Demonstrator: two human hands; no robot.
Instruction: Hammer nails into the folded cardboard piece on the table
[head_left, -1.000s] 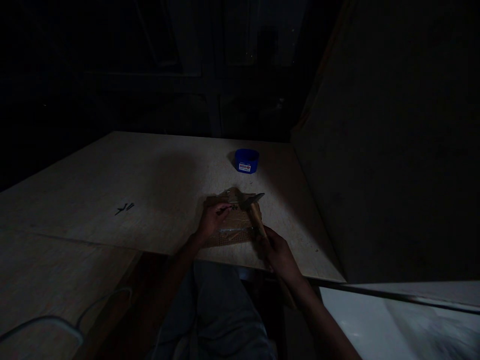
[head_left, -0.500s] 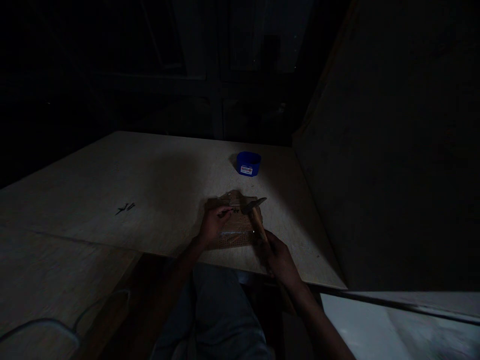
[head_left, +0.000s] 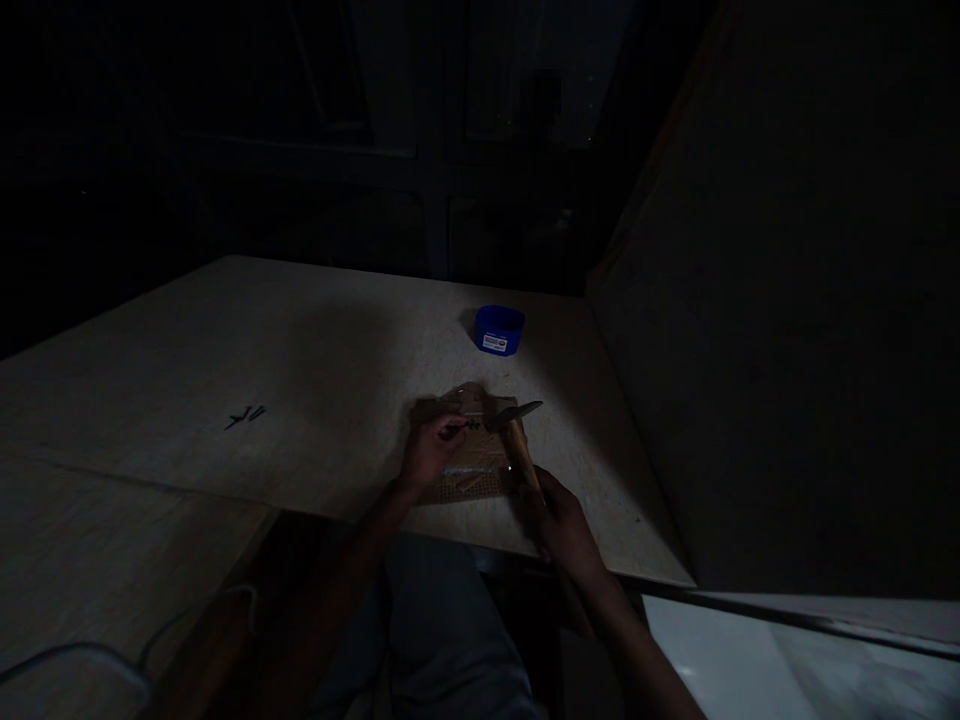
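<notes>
– Grasping what, near the bench [head_left: 390, 310]'s front edge?
– In the right hand [head_left: 562, 517], a dark-headed, wooden-handled hammer [head_left: 524, 455], head at a flat brown pad [head_left: 480, 456]. In the left hand [head_left: 430, 452], cannot tell.
– How far along?
– Probably unfinished: on the pad, small dark bits [head_left: 472, 425]; toward the left edge, slender black nail-like pieces [head_left: 244, 416], apparently untouched.

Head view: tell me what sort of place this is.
Likely a dim workshop or makeshift workbench, judging by the broad, pale, flat tabletop, the wooden-handled dark metal hammer and the thin, dark, nail-like pieces lying at left.
</notes>
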